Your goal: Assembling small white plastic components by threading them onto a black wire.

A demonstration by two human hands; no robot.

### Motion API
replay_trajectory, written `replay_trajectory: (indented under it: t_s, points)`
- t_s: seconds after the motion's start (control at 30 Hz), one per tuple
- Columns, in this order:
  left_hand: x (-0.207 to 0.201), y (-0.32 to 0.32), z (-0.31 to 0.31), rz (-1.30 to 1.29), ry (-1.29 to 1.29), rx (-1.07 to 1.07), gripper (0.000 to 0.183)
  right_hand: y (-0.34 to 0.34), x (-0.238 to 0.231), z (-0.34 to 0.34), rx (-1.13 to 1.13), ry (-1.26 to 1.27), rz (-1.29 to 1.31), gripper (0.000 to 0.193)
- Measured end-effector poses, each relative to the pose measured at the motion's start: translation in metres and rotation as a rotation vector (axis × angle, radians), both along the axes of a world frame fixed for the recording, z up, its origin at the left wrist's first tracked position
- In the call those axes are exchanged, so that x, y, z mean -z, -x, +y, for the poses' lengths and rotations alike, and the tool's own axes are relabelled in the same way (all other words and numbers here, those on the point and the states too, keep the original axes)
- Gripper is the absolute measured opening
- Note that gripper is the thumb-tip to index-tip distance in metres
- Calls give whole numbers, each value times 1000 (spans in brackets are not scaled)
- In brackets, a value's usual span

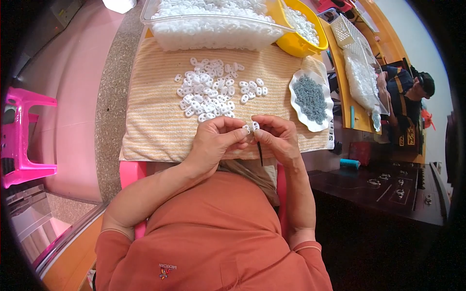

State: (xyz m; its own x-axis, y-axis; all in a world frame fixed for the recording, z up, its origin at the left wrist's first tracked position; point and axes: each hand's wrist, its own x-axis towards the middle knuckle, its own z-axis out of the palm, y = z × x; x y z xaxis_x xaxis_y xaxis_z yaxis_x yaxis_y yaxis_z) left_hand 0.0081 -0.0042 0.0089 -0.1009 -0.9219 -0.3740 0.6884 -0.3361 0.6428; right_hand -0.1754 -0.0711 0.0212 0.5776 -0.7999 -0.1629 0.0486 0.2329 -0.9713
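Observation:
Both hands meet just above the near edge of a striped towel. Between the fingertips of my left hand (221,138) is a small white plastic piece (246,129). My right hand (279,138) pinches a white oval two-hole piece (256,125), close beside the first; whether the two touch I cannot tell. A thin black stick-like tool (260,154) hangs down from under the right fingers, its upper end hidden. Beyond the hands lies a loose pile of white oval two-hole pieces (204,94), with a smaller group of them (252,88) to its right.
A scalloped white dish (294,92) of small grey parts stands on the towel (158,116) at right. At the back are a clear bin (218,22) and a yellow basin (298,47), both full of white pieces. A pink stool (29,167) stands left; another person (405,89) sits far right.

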Motion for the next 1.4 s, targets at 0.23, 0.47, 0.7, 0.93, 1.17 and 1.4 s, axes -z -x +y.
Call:
replay_trajectory:
  t_s: [0.23,0.47,0.7,0.93,1.17,1.4]
  points:
    - [0,0,0,-18,12,8,15,-2,-6,2,11,-1,41,30]
    - [1,1,0,-41,47,8,16,-8,-12,6,-1,10,60,30]
    - [3,1,-1,-34,60,16,16,-6,-11,6,-10,-22,32,30]
    - [0,1,0,-22,39,22,16,-6,-12,7,-4,-64,18,31]
    - [0,0,0,-23,41,42,17,-7,-11,8,33,-42,6,21]
    - [-2,2,0,-17,28,34,16,-3,-11,6,-35,-99,-50,31]
